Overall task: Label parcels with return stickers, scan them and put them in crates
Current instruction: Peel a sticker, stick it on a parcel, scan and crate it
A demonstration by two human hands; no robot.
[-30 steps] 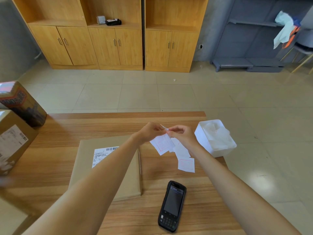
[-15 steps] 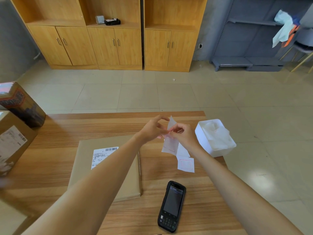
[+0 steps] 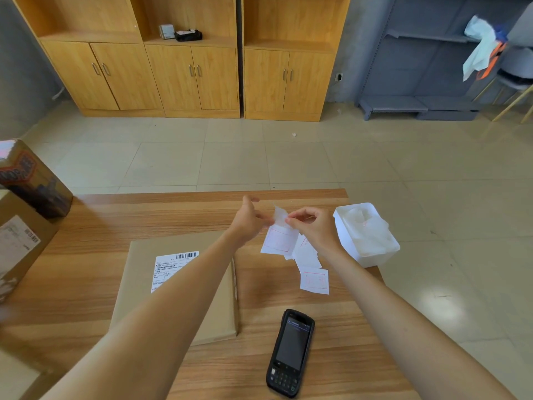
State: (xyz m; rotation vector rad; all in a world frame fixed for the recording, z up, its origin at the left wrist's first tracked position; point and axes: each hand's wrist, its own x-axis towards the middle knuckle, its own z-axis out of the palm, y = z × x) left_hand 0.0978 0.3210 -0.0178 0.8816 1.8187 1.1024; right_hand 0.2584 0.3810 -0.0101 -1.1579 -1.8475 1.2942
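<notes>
Above the wooden table, my left hand and my right hand both pinch a white return sticker strip with red frames. Its top corner curls up between my fingertips. The rest of the strip hangs down to the table, ending in one sticker lying flat. A flat brown parcel with a white shipping label lies under my left forearm. The black handheld scanner lies face up near the table's front edge.
A white tray holding crumpled backing paper stands at the table's right edge. Two cardboard boxes stand stacked at the left. Wooden cabinets and grey shelving line the far wall across a tiled floor.
The sticker strip was turned from sideways to hanging, and its top corner is now peeled up between my fingertips. My left hand's fingers have spread slightly.
</notes>
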